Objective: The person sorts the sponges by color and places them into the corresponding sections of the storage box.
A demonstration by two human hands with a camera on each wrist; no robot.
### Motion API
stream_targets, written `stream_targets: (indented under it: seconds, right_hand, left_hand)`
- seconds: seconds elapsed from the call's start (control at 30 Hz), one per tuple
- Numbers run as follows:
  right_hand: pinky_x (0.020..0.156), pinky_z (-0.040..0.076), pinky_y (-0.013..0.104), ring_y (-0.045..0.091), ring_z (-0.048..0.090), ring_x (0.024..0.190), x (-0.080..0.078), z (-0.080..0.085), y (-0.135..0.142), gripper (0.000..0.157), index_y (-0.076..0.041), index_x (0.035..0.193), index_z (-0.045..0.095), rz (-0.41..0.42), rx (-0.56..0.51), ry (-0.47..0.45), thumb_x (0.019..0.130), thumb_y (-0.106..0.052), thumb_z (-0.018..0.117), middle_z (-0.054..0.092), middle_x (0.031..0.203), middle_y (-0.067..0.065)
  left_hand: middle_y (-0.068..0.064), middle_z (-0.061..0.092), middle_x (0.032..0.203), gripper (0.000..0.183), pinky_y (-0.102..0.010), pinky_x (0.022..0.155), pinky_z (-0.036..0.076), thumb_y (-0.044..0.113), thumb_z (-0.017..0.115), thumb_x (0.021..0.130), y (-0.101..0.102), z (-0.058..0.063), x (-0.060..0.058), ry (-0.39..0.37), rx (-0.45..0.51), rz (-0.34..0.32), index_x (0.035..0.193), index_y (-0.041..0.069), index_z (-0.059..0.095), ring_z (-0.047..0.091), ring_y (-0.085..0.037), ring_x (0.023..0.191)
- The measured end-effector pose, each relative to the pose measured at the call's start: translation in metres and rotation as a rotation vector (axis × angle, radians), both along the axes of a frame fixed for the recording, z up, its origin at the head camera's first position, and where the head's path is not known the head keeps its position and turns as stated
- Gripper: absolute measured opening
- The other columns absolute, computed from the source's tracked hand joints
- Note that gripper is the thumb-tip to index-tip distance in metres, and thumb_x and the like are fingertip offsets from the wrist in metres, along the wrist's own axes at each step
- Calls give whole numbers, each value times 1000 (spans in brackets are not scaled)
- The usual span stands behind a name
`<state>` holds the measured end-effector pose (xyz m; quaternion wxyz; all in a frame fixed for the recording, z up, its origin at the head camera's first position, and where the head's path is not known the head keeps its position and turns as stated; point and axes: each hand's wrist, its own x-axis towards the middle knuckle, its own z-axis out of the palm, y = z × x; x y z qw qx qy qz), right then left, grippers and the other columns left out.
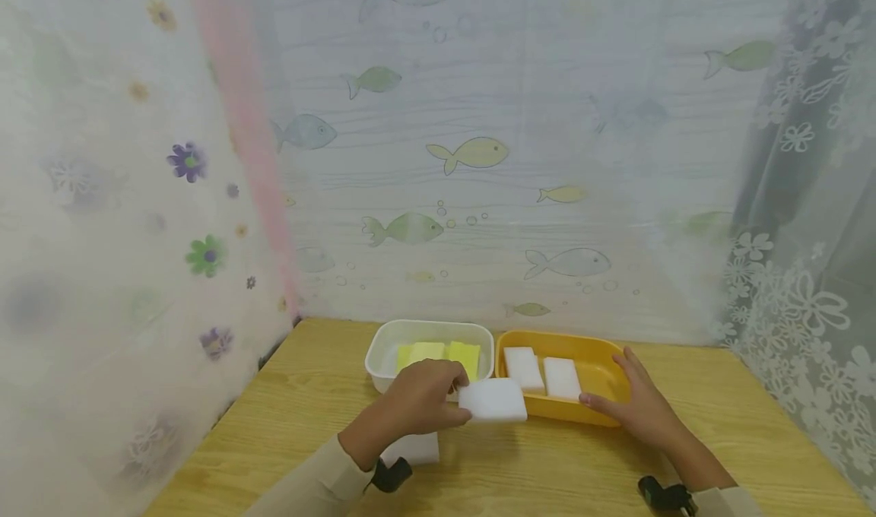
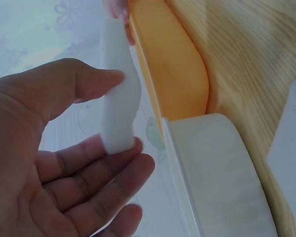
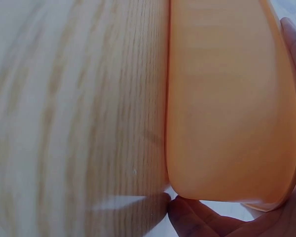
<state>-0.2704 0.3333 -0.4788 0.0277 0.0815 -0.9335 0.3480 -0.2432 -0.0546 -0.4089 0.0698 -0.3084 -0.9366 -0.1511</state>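
Note:
My left hand (image 1: 426,399) pinches a white sponge block (image 1: 494,401) between thumb and fingers, above the table just in front of both tubs. In the left wrist view, the thumb presses one face of the block (image 2: 119,98) and fingertips support its lower end. My right hand (image 1: 643,410) grips the right end of an orange plastic tub (image 1: 568,410), thumb at the near rim and fingers round the end. Two white sponge blocks (image 1: 563,379) lie inside the tub's left half. Another white block (image 1: 420,448) rests on the table, partly hidden by my left wrist.
A white plastic tub (image 1: 373,357) stands against the orange tub's left side, with several yellow sponge pieces (image 1: 465,357) in it. Both tubs sit toward the back of the wooden table (image 1: 547,471). Behind it hangs a fish-patterned curtain (image 1: 616,198).

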Motion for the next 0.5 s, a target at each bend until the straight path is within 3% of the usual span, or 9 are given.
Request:
stream_targets:
  seconds: [0.27, 0.5]
  right_hand:
    - [104, 24, 85, 66, 14, 147, -1, -1, 0, 112, 1, 165, 11, -3, -2, 15, 92, -58, 72, -6, 170, 29]
    - [104, 23, 85, 65, 13, 147, -2, -1, 1, 112, 0, 165, 11, 1, -11, 25, 91, -58, 73, -6, 171, 28]
  left_hand:
    - [-1, 64, 108, 43, -20, 65, 57, 16, 88, 81, 15, -1, -18, -229, 372, 5, 111, 11, 58, 68, -5, 80]
    - [-4, 71, 102, 48, -24, 66, 58, 23, 93, 78, 28, 1, -33, -271, 496, 53, 108, 12, 57, 69, -6, 80]
